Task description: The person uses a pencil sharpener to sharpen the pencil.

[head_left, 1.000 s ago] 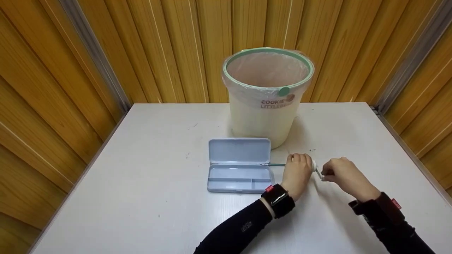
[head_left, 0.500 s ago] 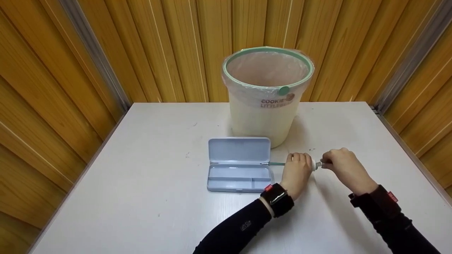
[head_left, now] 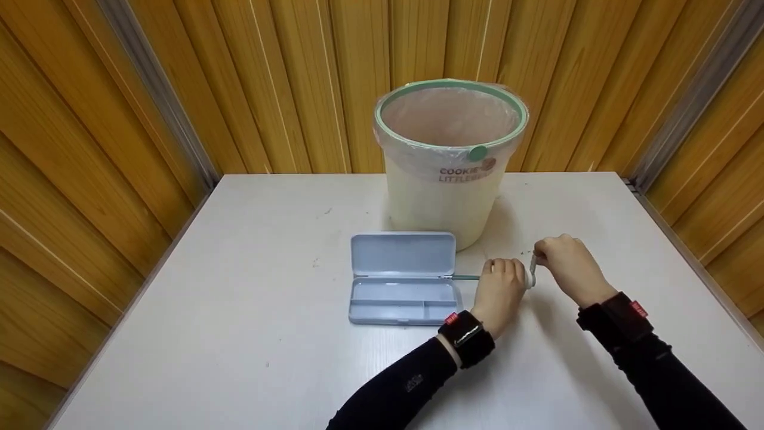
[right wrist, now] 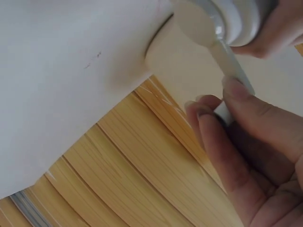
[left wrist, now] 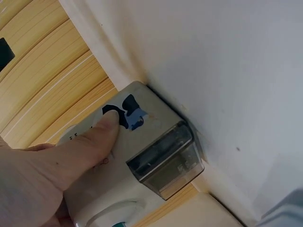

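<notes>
My left hand [head_left: 498, 295] grips a white pencil sharpener [left wrist: 154, 120] from above, its thumb pressing on the printed side in the left wrist view. A clear shavings drawer [left wrist: 177, 168] shows on the sharpener. From its left end a green pencil [head_left: 465, 277] sticks out towards the pencil case; the tip is hidden inside. On the other end, my right hand [head_left: 570, 269] pinches the knob of the crank [right wrist: 230, 64] between thumb and fingers. In the head view the crank arm points upward, away from the person.
A light-blue pencil case [head_left: 403, 254] lies with its lid up, just left of the left hand. Behind it stands a cream bin [head_left: 441, 206] with a green rim and a plastic liner. Wood-patterned panels [head_left: 298, 89] border the white table [head_left: 239, 298].
My right hand has swung the crank from pointing down towards the person to pointing up and away. The left hand, sharpener and pencil have stayed nearly in place.
</notes>
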`<state>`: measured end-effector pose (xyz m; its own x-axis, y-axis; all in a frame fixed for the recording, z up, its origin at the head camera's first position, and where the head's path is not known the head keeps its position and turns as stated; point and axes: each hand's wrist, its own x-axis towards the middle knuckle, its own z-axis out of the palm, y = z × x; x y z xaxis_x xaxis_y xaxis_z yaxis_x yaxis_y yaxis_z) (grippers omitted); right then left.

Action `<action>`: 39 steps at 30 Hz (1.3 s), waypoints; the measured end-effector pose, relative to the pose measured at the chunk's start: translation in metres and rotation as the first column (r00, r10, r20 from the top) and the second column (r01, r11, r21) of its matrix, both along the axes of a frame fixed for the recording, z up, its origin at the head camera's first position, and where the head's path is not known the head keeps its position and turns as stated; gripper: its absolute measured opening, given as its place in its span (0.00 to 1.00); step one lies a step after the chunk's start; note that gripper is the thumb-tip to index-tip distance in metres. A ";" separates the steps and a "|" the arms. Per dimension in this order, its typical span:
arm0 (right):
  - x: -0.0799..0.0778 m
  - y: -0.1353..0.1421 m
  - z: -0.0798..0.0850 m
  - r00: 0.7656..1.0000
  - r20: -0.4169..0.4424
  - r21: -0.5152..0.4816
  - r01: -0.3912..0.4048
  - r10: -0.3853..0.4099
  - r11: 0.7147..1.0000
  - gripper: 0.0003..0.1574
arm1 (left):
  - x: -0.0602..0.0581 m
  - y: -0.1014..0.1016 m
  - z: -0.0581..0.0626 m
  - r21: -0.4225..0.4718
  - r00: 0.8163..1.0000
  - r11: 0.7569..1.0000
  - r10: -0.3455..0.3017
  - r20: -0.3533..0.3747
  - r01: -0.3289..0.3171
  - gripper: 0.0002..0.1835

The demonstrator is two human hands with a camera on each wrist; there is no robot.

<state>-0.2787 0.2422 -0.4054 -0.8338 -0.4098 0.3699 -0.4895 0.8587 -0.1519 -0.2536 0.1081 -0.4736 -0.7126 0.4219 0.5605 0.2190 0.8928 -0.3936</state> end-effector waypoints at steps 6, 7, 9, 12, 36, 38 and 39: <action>-0.017 0.000 -0.009 0.999 0.032 -0.014 -0.001 0.001 1.000 0.04 | -0.001 -0.001 -0.002 0.003 1.000 1.000 -0.015 0.015 0.015 0.12; -0.019 0.000 -0.011 0.999 0.038 -0.017 -0.002 0.002 1.000 0.04 | -0.001 -0.001 -0.002 0.002 1.000 1.000 -0.016 0.020 0.015 0.12; -0.023 0.001 -0.015 0.999 0.044 -0.021 -0.007 0.008 1.000 0.04 | -0.001 -0.001 -0.002 0.004 0.999 1.000 -0.017 0.033 0.017 0.12; -0.028 0.003 -0.024 0.998 0.054 -0.030 -0.013 0.014 0.999 0.04 | 0.000 0.000 -0.002 0.001 0.998 1.000 -0.016 0.053 0.016 0.13; -0.024 0.013 -0.069 0.971 0.228 -0.121 -0.050 0.077 0.991 0.08 | -0.002 0.000 -0.004 0.038 0.999 0.999 -0.009 -0.042 0.010 0.12; -0.020 0.015 -0.070 0.963 0.258 -0.144 -0.049 0.085 0.988 0.09 | -0.002 0.000 -0.004 0.038 0.998 0.999 -0.009 -0.056 0.011 0.11; -0.017 0.016 -0.070 0.958 0.273 -0.157 -0.048 0.090 0.986 0.09 | -0.002 0.001 -0.004 0.036 0.998 0.999 -0.010 -0.063 0.012 0.11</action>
<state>-0.2961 0.2579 -0.4754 -0.8838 -0.4283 0.1882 -0.4669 0.7820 -0.4129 -0.2556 0.1087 -0.4781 -0.6711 0.4078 0.6191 0.2047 0.9046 -0.3740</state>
